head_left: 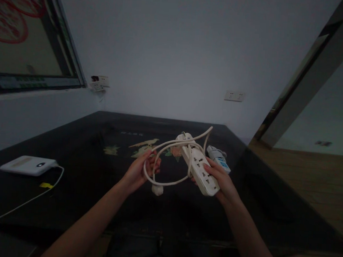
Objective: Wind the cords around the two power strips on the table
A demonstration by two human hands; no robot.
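Observation:
A white power strip is tilted above the dark table, and my right hand is wrapped round its near end. Its white cord loops to the left and also crosses over the strip's far part. My left hand is closed on the left side of the cord loops, fingers curled. The cord's plug hangs just below my left hand. Behind the strip, to the right, a second, smaller power strip with a coiled grey-white cord lies on the table.
The dark table has a flower and bird pattern. A white box-like device with a cable and yellow tag lies at its left. Wall sockets are behind, with more at the left corner. A window is at upper left.

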